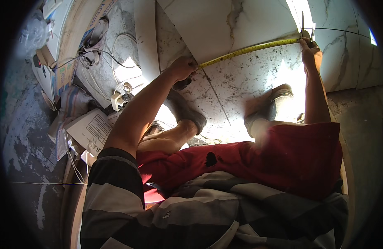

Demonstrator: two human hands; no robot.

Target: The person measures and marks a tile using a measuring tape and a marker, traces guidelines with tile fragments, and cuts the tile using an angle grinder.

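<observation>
A yellow tape measure (249,48) stretches across white marbled tiles (224,20) above my feet. My left hand (182,68) is closed at its left end, with a dark case (182,84), apparently the tape's body, beneath it. My right hand (309,52) grips the tape's other end at the upper right, along with slim dark and pale tools (306,32) that I cannot make out clearly. A dusty, speckled tile (224,83) with a dark line across it lies below the tape, between my two shoes (271,106).
At the left are tangled cables (123,62), a power strip (116,100), cardboard boxes (87,129), a striped sack (70,103) and a plastic bag (33,35). A narrow tile strip (145,37) lies beside them. More tiles (337,58) are at the right, bordering bare concrete floor (364,124).
</observation>
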